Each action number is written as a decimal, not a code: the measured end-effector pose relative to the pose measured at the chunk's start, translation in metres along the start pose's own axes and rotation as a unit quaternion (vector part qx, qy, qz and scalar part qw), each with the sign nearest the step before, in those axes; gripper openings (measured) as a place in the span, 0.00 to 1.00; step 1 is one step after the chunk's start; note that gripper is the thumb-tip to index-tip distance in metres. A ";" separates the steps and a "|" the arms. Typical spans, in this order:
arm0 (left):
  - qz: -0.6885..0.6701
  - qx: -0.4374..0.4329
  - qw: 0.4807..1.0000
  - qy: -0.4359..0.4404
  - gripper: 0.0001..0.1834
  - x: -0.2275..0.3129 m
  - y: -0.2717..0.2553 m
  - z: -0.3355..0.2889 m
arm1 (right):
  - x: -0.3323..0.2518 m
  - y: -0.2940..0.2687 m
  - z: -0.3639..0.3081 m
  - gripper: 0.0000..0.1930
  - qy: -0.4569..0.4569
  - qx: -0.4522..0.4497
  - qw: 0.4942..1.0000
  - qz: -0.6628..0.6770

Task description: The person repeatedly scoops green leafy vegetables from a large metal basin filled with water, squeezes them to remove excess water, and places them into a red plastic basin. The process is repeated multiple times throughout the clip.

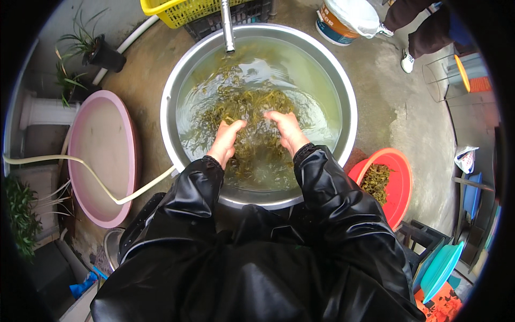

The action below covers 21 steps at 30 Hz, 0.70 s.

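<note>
Outdoors on a concrete floor (397,102), a large steel basin (350,107) stands full of murky water under a metal spout (228,27). Both hands, left hand (225,140) and right hand (289,131), are dipped in and curled around clumps of soaking greens (241,104). More greens wait in the red tub (399,182); the pink tub (99,155) holds none, so rinsing looks midway.
</note>
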<state>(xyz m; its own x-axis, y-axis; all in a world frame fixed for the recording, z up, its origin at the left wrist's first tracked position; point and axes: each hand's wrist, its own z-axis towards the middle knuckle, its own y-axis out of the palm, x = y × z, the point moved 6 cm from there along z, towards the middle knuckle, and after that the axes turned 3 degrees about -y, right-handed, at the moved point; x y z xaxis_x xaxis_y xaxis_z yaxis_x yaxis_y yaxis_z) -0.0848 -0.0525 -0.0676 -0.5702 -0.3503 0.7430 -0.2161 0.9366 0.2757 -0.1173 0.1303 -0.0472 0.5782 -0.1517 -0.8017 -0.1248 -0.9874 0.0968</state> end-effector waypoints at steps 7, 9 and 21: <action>0.092 0.031 0.991 0.092 0.26 0.075 -0.006 -0.023 | -0.103 -0.018 -0.019 0.18 -0.181 0.019 0.983 -0.021; 0.047 0.017 0.991 0.121 0.19 0.091 -0.015 -0.026 | -0.137 -0.028 -0.025 0.18 -0.268 -0.026 0.962 -0.035; 0.249 0.107 0.924 0.270 0.16 0.103 -0.090 0.005 | -0.107 -0.079 0.012 0.23 -0.162 0.105 0.841 -0.506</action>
<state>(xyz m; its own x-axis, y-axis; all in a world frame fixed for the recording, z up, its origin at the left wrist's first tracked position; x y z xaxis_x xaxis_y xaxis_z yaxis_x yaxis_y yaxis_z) -0.1281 -0.1729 -0.0183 -0.1754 0.2303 0.9572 -0.2179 0.9391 -0.2658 -0.1795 0.2247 0.0238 0.2284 0.8153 -0.5321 0.1400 -0.5683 -0.8108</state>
